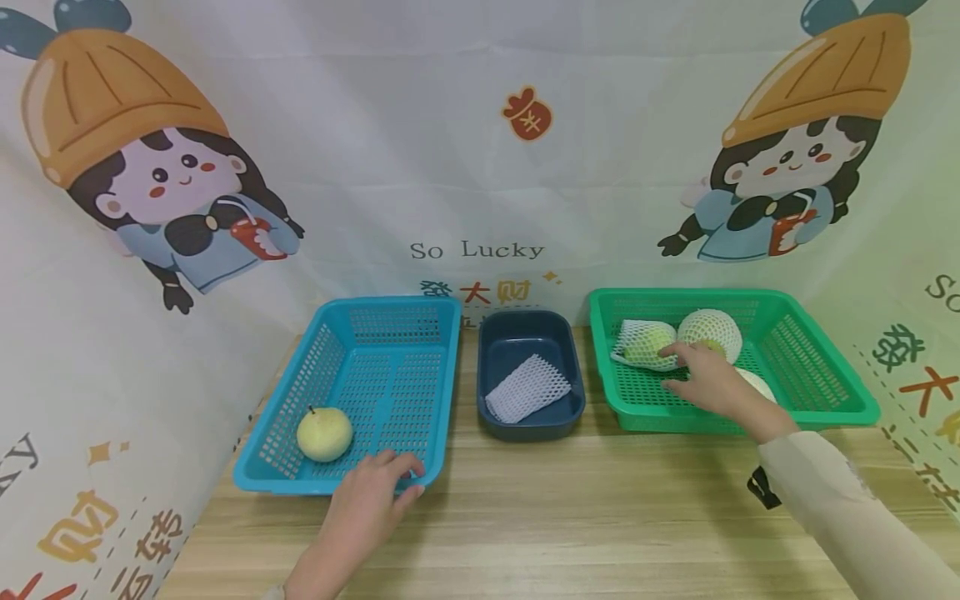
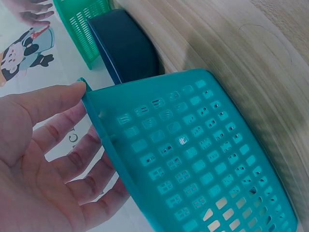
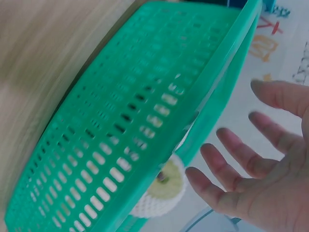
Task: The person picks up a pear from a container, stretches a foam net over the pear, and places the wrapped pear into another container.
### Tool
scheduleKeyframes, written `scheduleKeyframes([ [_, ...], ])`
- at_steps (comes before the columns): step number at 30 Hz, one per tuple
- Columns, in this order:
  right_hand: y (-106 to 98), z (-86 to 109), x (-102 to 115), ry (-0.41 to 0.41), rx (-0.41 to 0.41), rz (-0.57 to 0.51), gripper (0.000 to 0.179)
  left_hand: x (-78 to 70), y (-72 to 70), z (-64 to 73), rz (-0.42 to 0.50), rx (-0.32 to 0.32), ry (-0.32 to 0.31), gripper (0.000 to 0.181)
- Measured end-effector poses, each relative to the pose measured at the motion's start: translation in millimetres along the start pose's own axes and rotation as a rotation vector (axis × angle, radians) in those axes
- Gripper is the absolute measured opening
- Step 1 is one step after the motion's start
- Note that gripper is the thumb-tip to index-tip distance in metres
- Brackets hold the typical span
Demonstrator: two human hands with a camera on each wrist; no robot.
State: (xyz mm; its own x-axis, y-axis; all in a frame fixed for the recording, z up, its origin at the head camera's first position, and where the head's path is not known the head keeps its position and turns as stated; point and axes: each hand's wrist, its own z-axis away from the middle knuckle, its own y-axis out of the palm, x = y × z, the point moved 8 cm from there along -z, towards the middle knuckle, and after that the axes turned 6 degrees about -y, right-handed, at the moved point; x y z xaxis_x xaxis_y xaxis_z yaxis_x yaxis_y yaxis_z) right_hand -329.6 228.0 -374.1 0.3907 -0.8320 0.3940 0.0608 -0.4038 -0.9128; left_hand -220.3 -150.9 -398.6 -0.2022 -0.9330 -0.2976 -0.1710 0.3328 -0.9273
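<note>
My left hand [image 1: 367,500] is at the near right corner of a blue basket [image 1: 442,392], its thumb [image 2: 72,92] right at the rim and its loosely bent fingers spread past it. One pear [image 1: 324,434] lies bare in that basket. My right hand [image 1: 708,382] hovers over a green basket [image 1: 825,375], fingers apart and nothing between them. Beneath its fingertips lies a pear in a white foam net [image 1: 649,345]. Behind it sits a second netted pear [image 1: 709,333]; a third white-netted fruit [image 1: 756,383] is partly hidden by the hand and wrist.
Between the baskets stands a dark blue tub [image 1: 531,429] holding an empty white foam net [image 1: 528,389]. All three containers are on a wooden table [image 1: 540,517] before a printed cloth backdrop [image 1: 480,150]. A black strap [image 1: 762,489] hangs by the right sleeve.
</note>
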Motion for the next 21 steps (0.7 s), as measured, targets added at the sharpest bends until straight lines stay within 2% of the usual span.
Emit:
scheduleKeyframes([
  [6,12,4.9,21,-0.107,0.041,0.007,0.035,0.2,0.0,0.0,-0.002,-0.009,0.008,0.016],
  [13,26,11.1,35,-0.136,0.115,0.065,0.031,0.5,0.0,-0.2,-0.001,-0.008,0.005,0.015],
  [16,28,13.8,40,-0.161,0.098,0.110,0.026,0.6,0.3,-0.3,-0.001,-0.003,0.003,0.015],
  [21,25,18.0,52,-0.218,-0.013,0.200,0.017,0.1,0.7,-0.3,0.000,0.009,0.000,0.015],
])
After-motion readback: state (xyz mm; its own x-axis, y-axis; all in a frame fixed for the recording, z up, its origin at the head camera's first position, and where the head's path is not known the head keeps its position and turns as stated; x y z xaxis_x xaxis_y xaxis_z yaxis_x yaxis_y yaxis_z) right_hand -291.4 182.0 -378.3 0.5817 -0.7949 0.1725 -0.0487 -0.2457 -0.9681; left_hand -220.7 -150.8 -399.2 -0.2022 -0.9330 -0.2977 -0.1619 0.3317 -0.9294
